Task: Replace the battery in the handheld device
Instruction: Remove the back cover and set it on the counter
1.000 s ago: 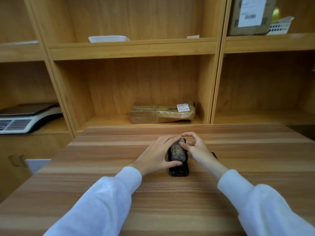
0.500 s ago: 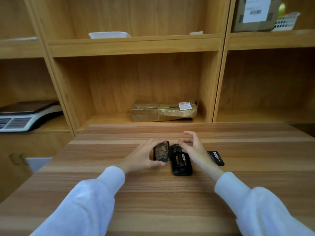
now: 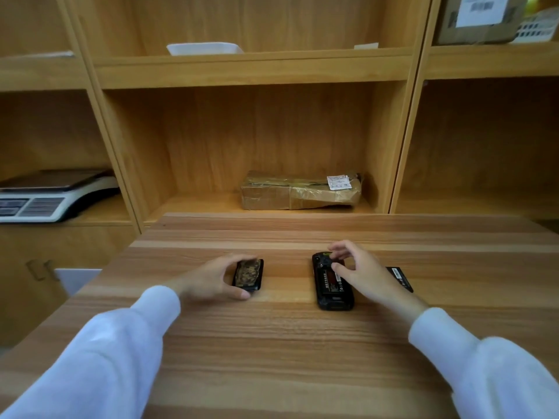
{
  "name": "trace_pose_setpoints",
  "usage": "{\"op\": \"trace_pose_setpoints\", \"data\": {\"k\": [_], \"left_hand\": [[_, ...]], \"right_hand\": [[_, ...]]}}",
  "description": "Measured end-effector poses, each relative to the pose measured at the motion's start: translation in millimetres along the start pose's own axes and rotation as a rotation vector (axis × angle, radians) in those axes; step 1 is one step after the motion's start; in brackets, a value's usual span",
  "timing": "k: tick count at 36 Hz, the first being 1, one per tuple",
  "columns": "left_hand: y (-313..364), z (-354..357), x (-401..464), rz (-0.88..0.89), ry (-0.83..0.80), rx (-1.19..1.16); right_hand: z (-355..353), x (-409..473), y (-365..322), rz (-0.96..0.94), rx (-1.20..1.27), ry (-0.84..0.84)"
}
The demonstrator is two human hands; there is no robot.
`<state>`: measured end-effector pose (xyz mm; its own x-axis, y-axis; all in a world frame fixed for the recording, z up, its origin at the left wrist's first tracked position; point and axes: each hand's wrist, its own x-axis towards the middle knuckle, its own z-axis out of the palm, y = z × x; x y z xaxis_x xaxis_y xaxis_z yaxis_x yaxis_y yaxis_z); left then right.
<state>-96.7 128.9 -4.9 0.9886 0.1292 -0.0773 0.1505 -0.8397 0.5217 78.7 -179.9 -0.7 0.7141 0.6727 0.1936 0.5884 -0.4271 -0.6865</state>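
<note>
A black handheld device (image 3: 330,282) lies face down on the wooden table (image 3: 278,343) with its back open, and a battery with a red label shows inside. My right hand (image 3: 360,272) hovers over its upper part, fingers spread and touching the battery's top edge. My left hand (image 3: 211,279) holds the removed back cover (image 3: 248,274), patterned in camouflage, against the table to the left of the device. A second black battery (image 3: 400,278) lies on the table just right of my right hand, partly hidden by it.
Wooden shelves stand behind the table. A taped brown parcel (image 3: 301,190) lies in the middle compartment, a weighing scale (image 3: 45,196) on the left shelf, a white tray (image 3: 204,49) above, and a cardboard box (image 3: 478,18) with a white basket at top right.
My left hand lifted the back cover off the device and carried it left down to the table. The battery compartment is now exposed, and my right hand stayed at the device's top.
</note>
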Motion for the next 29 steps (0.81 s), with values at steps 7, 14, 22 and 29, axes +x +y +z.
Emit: {"op": "trace_pose_setpoints", "data": {"k": [7,14,22,29], "left_hand": [[-11.0,-6.0,-5.6,-0.051,-0.051,0.013],[-16.4,-4.4,-3.3,-0.047,-0.059,-0.005],[-1.2,1.1,1.4,-0.038,0.052,-0.019],[32.8,21.6,17.9,0.087,0.212,-0.034]], "right_hand": [[-4.1,1.1,10.5,-0.036,-0.075,-0.074],[-11.2,-1.5,19.6,-0.066,-0.088,-0.145],[-24.1,0.7,31.4,-0.072,-0.116,-0.224],[-30.6,0.1,30.6,-0.062,-0.134,-0.274]]}}
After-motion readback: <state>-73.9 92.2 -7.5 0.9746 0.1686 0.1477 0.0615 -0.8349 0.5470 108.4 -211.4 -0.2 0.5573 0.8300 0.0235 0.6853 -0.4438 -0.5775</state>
